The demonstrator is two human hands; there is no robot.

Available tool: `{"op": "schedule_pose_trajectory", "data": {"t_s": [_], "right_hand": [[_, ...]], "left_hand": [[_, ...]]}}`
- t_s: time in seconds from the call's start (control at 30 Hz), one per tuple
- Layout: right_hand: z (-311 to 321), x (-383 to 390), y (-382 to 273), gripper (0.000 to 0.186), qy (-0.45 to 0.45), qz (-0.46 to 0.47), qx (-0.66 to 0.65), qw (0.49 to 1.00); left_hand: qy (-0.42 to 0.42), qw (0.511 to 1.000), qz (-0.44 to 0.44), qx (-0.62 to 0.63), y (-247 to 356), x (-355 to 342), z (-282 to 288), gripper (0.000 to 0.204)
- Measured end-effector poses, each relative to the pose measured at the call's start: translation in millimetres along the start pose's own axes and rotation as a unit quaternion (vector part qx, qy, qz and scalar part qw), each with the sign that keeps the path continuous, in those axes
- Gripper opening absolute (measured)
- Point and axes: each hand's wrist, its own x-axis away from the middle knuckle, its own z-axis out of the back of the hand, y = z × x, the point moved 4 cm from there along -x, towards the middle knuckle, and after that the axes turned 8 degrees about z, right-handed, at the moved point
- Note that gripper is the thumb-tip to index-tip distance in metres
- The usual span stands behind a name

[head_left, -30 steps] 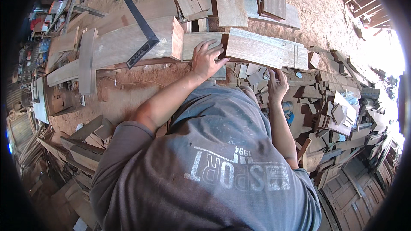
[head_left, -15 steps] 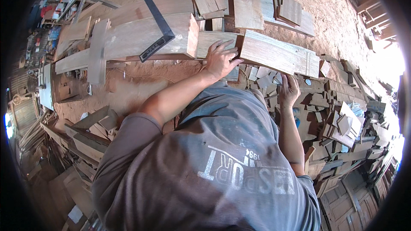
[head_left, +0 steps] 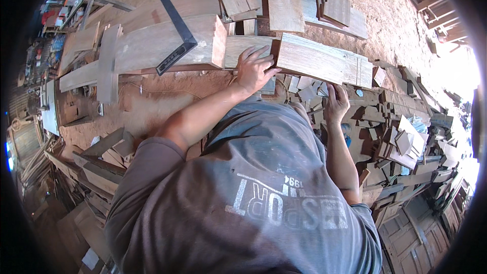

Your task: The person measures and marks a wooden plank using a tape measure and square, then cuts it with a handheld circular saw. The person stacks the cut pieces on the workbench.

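While a narrow grey board lies crosswise at the far left, its long axis pointing away from the person, a wide plank runs left to right beside it. On that plank rests a black L-shaped square, its longer arm pointing away and to the left, its shorter arm reaching back toward the person. Farther right comes the left hand, with the fingers spread and bent and the thumb pointing right, at the left end of a pale board; whether they pinch it, I cannot tell. This board lies in front of the person, its long axis running left to right and its right end slanting somewhat nearer the body. Its left end faces the wide plank, and thin lines cross it close to the right end. Below its near edge, right of its middle, is the right hand, fingers curled upward at that edge; whether they grasp it cannot be told. Rightmost is a heap of wood offcuts.
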Motion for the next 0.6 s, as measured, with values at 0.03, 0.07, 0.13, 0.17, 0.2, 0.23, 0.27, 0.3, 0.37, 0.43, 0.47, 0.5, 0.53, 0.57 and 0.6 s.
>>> {"op": "schedule_pose_trajectory", "data": {"t_s": [0.03, 0.07, 0.13, 0.17, 0.2, 0.23, 0.27, 0.3, 0.37, 0.43, 0.47, 0.5, 0.53, 0.57, 0.6], "right_hand": [[1, -1, -1, 0.016, -0.002, -0.002, 0.001, 1.0], [2, -2, -1, 0.017, -0.005, -0.002, 0.009, 1.0], [2, -2, -4, 0.017, -0.005, 0.005, 0.012, 1.0], [3, -3, -4, 0.017, -0.005, 0.008, 0.014, 1.0], [2, -1, 2, 0.017, 0.0, 0.006, 0.013, 1.0], [0, 0, 7, 0.018, 0.007, -0.003, 0.004, 1.0], [-2, 1, 12, 0.018, 0.014, -0.012, -0.006, 1.0], [-2, 4, 16, 0.018, 0.02, -0.02, -0.016, 0.999], [-4, 5, 6, 0.02, 0.029, -0.031, -0.042, 0.998], [-7, 8, 3, 0.021, 0.056, -0.031, -0.064, 0.996], [-10, 10, 3, 0.023, 0.067, -0.042, -0.079, 0.994], [-10, 12, 2, 0.023, 0.08, -0.042, -0.07, 0.993], [-13, 14, 1, 0.024, 0.091, -0.041, -0.062, 0.993], [-14, 16, -1, 0.024, 0.103, -0.04, -0.055, 0.992], [-13, 16, -2, 0.024, 0.106, -0.026, -0.04, 0.993]], "left_hand": [[-0.002, 1.0, -0.003, -0.002, 0, -1, 0, 0.032], [0.003, 1.0, -0.006, 0.001, 1, -1, 1, 0.031], [0.006, 1.0, -0.01, 0.004, 3, -3, 2, 0.031], [0.008, 1.0, -0.012, 0.005, 4, -4, 3, 0.031], [0.001, 1.0, -0.011, 0.005, 4, -4, 4, 0.031], [-0.002, 1.0, -0.009, 0.007, 4, -4, 4, 0.031], [-0.004, 1.0, -0.008, 0.009, 4, -5, 3, 0.032], [-0.007, 1.0, -0.006, 0.01, 4, -5, 3, 0.032], [0.007, 1.0, -0.004, 0.002, 4, -5, 5, 0.035], [0.037, 0.999, -0.002, 0.01, 6, -5, 7, 0.035], [0.033, 0.999, 0.0, 0.016, 6, -5, 7, 0.035], [0.029, 0.999, 0.001, 0.021, 6, -4, 7, 0.035], [0.026, 0.999, 0.003, 0.025, 4, -4, 7, 0.035], [0.029, 0.999, 0.002, 0.024, 4, -3, 7, 0.034], [0.033, 0.999, 0.001, 0.023, 4, -2, 6, 0.033]]}}
